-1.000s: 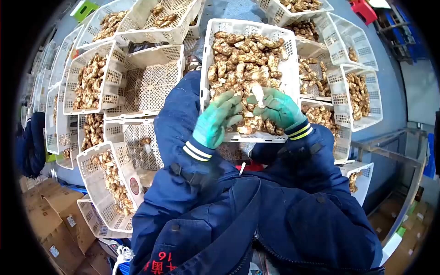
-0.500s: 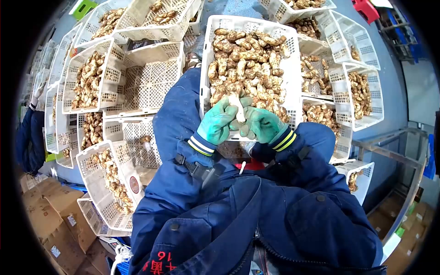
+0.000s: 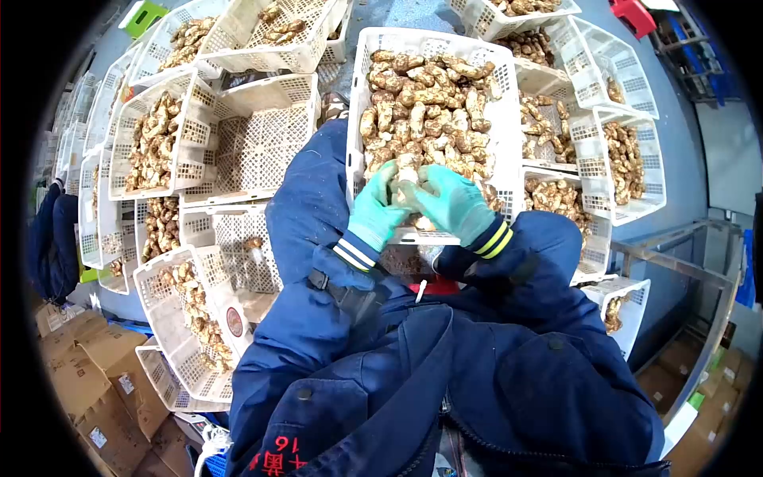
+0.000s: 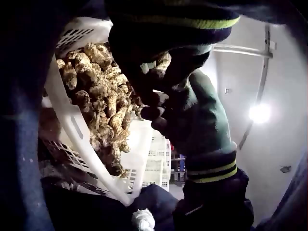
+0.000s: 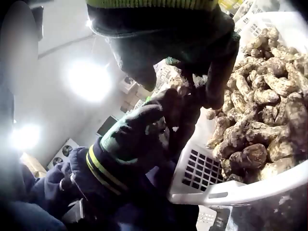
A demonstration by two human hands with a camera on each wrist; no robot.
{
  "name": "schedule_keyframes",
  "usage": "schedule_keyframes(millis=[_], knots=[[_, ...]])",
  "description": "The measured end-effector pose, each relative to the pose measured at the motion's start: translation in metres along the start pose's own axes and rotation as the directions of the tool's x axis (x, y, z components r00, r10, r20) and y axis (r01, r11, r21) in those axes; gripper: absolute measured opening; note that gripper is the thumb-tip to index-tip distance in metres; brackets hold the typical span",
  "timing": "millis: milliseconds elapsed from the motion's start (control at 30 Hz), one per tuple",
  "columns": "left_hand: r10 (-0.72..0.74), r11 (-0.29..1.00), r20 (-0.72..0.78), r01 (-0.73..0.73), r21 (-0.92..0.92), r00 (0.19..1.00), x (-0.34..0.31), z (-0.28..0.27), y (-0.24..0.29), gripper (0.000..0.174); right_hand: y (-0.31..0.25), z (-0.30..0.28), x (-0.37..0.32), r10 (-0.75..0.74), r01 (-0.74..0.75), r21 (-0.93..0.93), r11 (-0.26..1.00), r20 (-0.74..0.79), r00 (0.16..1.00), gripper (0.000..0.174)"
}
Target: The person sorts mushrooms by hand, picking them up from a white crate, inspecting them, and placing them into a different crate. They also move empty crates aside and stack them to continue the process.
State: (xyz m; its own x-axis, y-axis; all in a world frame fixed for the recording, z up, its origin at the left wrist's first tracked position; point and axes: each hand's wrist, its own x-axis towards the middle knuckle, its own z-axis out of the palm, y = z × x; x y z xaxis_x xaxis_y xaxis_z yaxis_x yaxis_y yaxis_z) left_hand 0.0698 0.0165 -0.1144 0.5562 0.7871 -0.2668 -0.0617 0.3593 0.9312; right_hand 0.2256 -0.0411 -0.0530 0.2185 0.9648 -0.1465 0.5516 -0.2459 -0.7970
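Observation:
Over the near end of a white plastic crate (image 3: 506, 143), both gloved hands meet around one pale brown mushroom (image 3: 408, 168). My left hand (image 3: 378, 208), in a green glove, grips it from the left with the fingers curled. From the other side my right hand (image 3: 455, 203), gloved the same, pinches it with thumb and fingers. Much of this mushroom is covered by the gloves; a pale part (image 5: 177, 83) shows between the fingers in the right wrist view. Beneath the hands, a pile of soil-specked mushrooms (image 3: 429, 103) fills the crate.
More white crates with mushrooms stand on both sides, such as one at left (image 3: 163, 143) and one at right (image 3: 624, 163). A metal frame (image 3: 683, 270) is at the right, cardboard boxes (image 3: 95, 381) at lower left. Another person's dark sleeve (image 3: 60, 246) shows at the far left.
Half a second ago the mushroom's white stem stuck up between the hands; now its browner part shows there. The right hand has closed in over it. A second ago the right hand alone held a pale mushroom.

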Motion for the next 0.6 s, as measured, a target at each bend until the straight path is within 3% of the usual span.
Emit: schedule_keyframes(millis=[33,67,167,267,367,400,500,533,600], knots=[[0.054,0.999,0.029,-0.055,0.003,0.998,0.001,-0.003,-0.01,0.08,-0.001,0.002,0.002,-0.01,0.009,-0.176,0.984,-0.004,1.0,0.034],[-0.021,0.999,0.032,0.022,-0.026,0.999,-0.002,0.001,-0.001,0.085,0.001,0.006,0.004,0.014,-0.018,-0.152,0.988,-0.027,1.0,0.035],[-0.031,1.0,0.002,0.031,-0.002,1.0,-0.005,0.005,0.003,0.078,0.006,0.001,0.008,0.055,-0.05,-0.119,0.992,0.038,0.998,0.023],[-0.039,0.998,0.015,0.04,-0.057,0.999,-0.002,0.003,-0.006,0.081,0.014,-0.001,0.007,-0.118,0.114,-0.189,0.975,-0.007,0.993,0.02],[-0.025,0.998,0.033,0.027,-0.056,0.999,-0.002,-0.001,-0.005,0.08,0.012,-0.005,0.006,-0.186,0.229,-0.365,0.902,0.15,0.971,0.015],[-0.003,0.998,0.036,0.005,-0.06,0.999,-0.002,-0.002,-0.004,0.079,0.002,-0.011,0.001,-0.235,0.304,-0.332,0.893,0.232,0.944,0.014],[-0.185,0.931,0.104,0.208,-0.299,0.977,-0.007,-0.001,0.019,0.073,0.003,-0.032,-0.002,-0.2,0.347,-0.387,0.854,0.373,0.906,0.022],[-0.166,0.914,0.18,0.219,-0.341,0.97,-0.006,0.001,0.035,0.066,-0.004,-0.044,0.004,0.148,0.108,-0.467,0.877,0.478,0.866,0.028],[-0.153,0.862,0.226,0.242,-0.445,0.962,-0.004,-0.003,0.035,0.058,0.006,-0.055,0.005,0.373,0.046,-0.588,0.808,0.569,0.733,0.045]])
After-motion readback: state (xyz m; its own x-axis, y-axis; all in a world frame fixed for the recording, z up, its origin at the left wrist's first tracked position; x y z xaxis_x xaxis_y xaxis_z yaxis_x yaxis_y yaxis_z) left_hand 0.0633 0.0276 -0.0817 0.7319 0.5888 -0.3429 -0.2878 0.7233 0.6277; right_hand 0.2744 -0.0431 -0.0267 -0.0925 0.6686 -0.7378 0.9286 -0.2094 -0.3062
